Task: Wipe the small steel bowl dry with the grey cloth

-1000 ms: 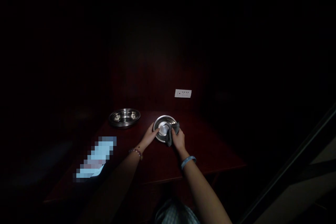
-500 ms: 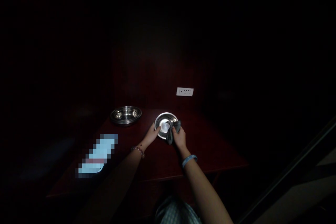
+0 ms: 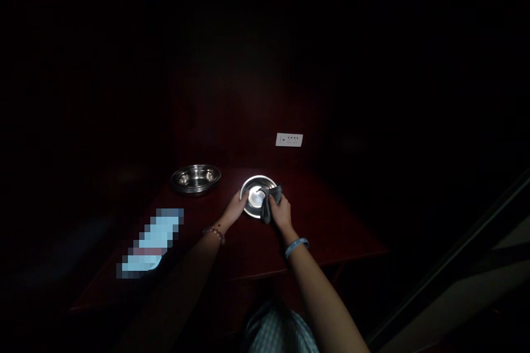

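A small shiny steel bowl [image 3: 253, 194] is tilted toward me over a dark red table [image 3: 323, 231]. My left hand [image 3: 234, 208] grips its left rim. My right hand [image 3: 280, 214] is closed on a grey cloth [image 3: 269, 199] that presses against the bowl's right inner side. A bead bracelet is on my left wrist and a light blue band on my right. The room is very dark.
A second, wider steel bowl [image 3: 195, 178] stands on the table to the left. A white socket plate [image 3: 289, 139] is on the dark wall behind. A blurred light blue patch [image 3: 151, 241] lies at the table's left.
The bowl and both hands stay together in nearly the same place; the cloth has shifted slightly along the bowl's right side. The camera view moved a little.
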Motion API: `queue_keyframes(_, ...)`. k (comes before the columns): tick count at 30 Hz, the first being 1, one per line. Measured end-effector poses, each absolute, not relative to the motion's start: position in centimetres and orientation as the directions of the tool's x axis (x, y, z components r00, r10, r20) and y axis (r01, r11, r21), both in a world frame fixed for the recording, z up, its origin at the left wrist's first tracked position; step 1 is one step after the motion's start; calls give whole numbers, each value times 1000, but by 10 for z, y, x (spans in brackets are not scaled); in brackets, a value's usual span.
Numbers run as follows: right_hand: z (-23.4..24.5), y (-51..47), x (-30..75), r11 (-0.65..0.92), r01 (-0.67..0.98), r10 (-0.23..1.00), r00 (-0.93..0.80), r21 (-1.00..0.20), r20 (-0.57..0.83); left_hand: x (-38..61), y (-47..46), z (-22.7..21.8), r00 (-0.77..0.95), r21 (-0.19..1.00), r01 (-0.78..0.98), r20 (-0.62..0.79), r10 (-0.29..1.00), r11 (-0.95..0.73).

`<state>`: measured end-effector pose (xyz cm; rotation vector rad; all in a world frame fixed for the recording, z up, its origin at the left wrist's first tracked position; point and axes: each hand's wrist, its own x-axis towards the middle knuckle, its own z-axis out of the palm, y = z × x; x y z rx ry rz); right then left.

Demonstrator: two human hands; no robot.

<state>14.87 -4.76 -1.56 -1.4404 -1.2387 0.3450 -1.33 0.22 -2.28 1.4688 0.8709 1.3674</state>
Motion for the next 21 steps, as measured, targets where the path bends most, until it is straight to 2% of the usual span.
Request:
queue_keyframes(10, -14, -49, 148, 188, 471, 812, 419, -862, 406, -13, -2, -23, 168, 940, -35, 339, 926, -338)
queue_keyframes(21, -16, -48, 148, 204, 433, 805, 436, -878, 402, -11, 4, -31, 168, 934, -76, 357, 919, -349)
